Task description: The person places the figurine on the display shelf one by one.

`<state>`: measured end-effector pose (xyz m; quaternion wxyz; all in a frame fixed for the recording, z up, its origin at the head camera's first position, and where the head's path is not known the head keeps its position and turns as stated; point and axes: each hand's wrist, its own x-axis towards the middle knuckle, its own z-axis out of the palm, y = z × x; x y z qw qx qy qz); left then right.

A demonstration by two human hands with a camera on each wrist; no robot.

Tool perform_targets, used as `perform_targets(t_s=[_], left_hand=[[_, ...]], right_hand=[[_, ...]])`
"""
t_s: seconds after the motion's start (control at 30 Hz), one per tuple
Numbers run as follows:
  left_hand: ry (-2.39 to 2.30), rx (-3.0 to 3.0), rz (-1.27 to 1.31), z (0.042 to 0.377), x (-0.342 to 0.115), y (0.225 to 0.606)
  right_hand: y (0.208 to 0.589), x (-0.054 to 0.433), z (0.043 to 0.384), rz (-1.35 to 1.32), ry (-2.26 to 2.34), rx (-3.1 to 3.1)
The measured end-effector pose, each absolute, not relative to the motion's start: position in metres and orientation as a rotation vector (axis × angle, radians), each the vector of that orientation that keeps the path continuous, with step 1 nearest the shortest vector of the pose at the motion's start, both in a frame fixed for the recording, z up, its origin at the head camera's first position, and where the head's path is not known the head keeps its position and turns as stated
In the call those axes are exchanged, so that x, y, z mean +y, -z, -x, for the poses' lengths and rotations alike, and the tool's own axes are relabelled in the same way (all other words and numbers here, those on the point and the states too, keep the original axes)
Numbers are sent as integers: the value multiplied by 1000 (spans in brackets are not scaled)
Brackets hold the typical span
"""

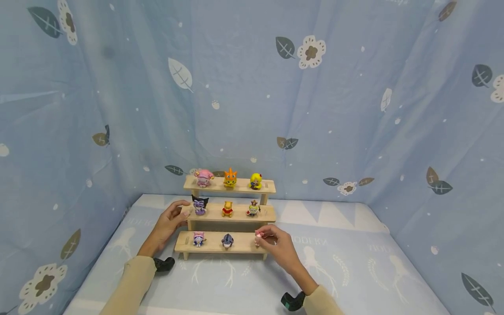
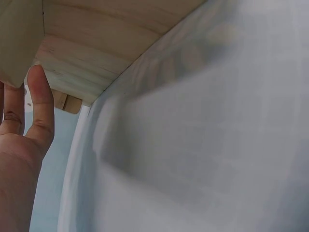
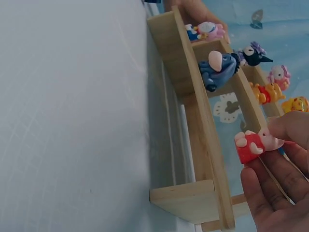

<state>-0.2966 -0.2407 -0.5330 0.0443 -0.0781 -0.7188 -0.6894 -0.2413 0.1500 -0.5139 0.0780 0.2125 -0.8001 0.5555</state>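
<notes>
A three-tier wooden display stand [image 1: 244,236] holds small figurines in rows on its steps. My right hand [image 1: 278,247] pinches a pink pig figurine in a red outfit [image 3: 250,147] by its head, at the right end of the bottom step. In the right wrist view the pig's base shows apart from the fingers. My left hand [image 1: 167,226] grips the left end of the middle step, beside a purple-and-black figurine [image 1: 200,205]. From the left wrist view, its fingers [image 2: 41,104] reach up against the wood; the thumb is hidden there. A blue donkey figurine [image 3: 219,70] stands mid-row on the bottom step.
On the bottom step's left is a pink-and-blue figurine [image 1: 198,239]. A red-shirted bear [image 1: 227,209] and a crowned yellow figurine [image 1: 253,208] share the middle step. Up top sit a pink [image 1: 204,178], an orange [image 1: 230,178] and a yellow-haired figurine [image 1: 255,181]. Patterned curtains [image 1: 244,109] surround the table.
</notes>
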Motion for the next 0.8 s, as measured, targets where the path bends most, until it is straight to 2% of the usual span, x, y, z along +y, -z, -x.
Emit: perform_targets(t_s=[0.8], left_hand=[[2101,-2210,210,298,-242,534]], right_hand=[[517,139,250,-713,-1633,-2500]])
